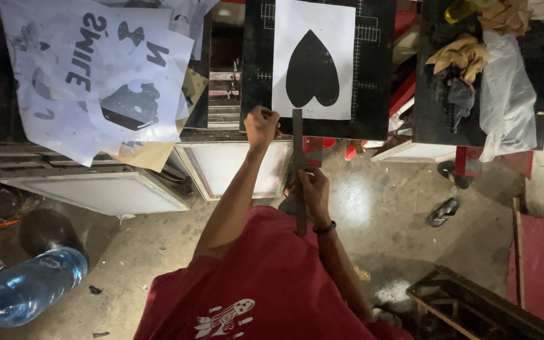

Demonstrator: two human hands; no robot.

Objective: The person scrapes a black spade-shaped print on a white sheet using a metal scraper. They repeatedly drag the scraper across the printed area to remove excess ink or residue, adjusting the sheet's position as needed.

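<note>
One white sheet (313,60) bearing a single black heart shape lies on one black gridded board (376,69), and one long dark flat strip (298,170) runs from the sheet's lower edge toward the person. The left hand (261,126) is curled into a fist at the board's lower edge just beside the strip's far end, though what it pinches cannot be told; the right hand (314,186) is closed around the strip lower down. Two framed screens (102,192) lean below, beside a pile of printed sheets (96,69), one blue water bottle (29,286) and two sandals (443,212).
</note>
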